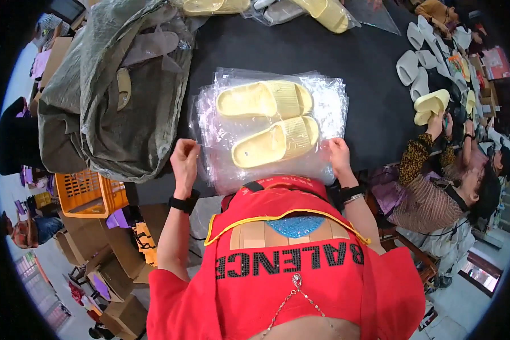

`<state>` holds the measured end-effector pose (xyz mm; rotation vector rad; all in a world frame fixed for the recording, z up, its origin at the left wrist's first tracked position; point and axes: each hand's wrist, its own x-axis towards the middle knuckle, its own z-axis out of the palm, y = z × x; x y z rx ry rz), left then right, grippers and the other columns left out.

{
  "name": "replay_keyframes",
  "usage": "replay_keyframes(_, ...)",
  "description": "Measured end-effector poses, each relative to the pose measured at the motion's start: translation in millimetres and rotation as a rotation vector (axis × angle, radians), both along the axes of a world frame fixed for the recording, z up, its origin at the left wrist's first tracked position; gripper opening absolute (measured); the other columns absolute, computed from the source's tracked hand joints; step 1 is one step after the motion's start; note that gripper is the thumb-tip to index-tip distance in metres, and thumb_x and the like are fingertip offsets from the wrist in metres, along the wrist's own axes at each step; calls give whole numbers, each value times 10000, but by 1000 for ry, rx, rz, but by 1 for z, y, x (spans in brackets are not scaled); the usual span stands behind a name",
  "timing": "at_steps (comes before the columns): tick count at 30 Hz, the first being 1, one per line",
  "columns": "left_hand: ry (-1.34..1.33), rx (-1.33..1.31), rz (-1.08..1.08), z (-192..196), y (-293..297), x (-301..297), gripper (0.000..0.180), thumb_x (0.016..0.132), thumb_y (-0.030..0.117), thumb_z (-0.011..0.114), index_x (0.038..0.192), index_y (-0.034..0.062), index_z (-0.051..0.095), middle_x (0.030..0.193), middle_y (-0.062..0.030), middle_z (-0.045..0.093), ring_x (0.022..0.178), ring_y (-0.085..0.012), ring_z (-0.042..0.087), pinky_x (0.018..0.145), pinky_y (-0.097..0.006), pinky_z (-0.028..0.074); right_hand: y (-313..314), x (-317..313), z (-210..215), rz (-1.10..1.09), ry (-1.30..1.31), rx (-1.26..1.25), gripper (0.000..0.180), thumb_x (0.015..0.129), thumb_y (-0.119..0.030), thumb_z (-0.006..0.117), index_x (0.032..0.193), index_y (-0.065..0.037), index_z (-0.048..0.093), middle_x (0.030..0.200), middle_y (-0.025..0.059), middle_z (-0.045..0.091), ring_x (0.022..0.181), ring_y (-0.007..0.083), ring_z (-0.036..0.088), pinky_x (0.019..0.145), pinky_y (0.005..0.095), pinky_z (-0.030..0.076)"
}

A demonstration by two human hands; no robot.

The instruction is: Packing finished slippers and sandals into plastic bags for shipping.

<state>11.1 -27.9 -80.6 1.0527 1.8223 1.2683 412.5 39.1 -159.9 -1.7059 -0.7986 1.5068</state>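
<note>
Your left hand [185, 161] and right hand [339, 156] pinch opposite edges of a clear bag [216, 161] — two yellow slippers [279, 137] lie over the bag stack [333, 102].

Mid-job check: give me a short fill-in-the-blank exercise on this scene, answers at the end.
1. On the stacked clear bags, by the left hand and right hand, lie exactly ____ slippers.
2. Their colour is pale ____.
3. The tabletop under the bags is coloured ____.
4. The plastic crate at left is coloured ____.

Missing words: two; yellow; black; orange.
</note>
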Motion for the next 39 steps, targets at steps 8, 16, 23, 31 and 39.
replay_keyframes(8,-735,128,106,29,5,4,144,834,38,537,976,37,512,758,-56,578,625,-98,523,585,-223,427,-1,-6,31,64,47,-220,184,896,-259,498,951,-87,534,915,32,582,838,129,561,634,294,477)
replay_keyframes(16,-478,-397,-768,31,32,18,359,831,138,571,1173,41,525,803,-48,606,657,-70,492,590,-205,392,0,-15,14,244,-44,-48,168,861,-234,548,895,-72,573,776,-9,575,701,78,532,592,234,433)
replay_keyframes(23,912,260,-796,-30,95,58,430,697,302,658,1080,130,567,994,-77,544,953,-267,502,787,-377,394,2,-16,11,241,-91,2,180,855,-231,561,873,-52,583,741,-11,565,643,59,496,580,207,407)
replay_keyframes(31,1010,126,-702,-51,100,107,324,711,343,622,962,151,552,966,-71,507,907,-257,471,746,-403,361,-2,-12,9,171,10,19,225,888,-257,506,913,-50,592,793,3,584,710,63,512,593,199,400)
replay_keyframes(39,839,154,-673,-51,86,85,187,742,284,585,847,129,596,795,-53,547,810,-264,509,705,-402,379,-16,-7,26,71,-57,98,224,895,-226,491,895,-23,585,788,40,591,714,101,559,563,245,477)
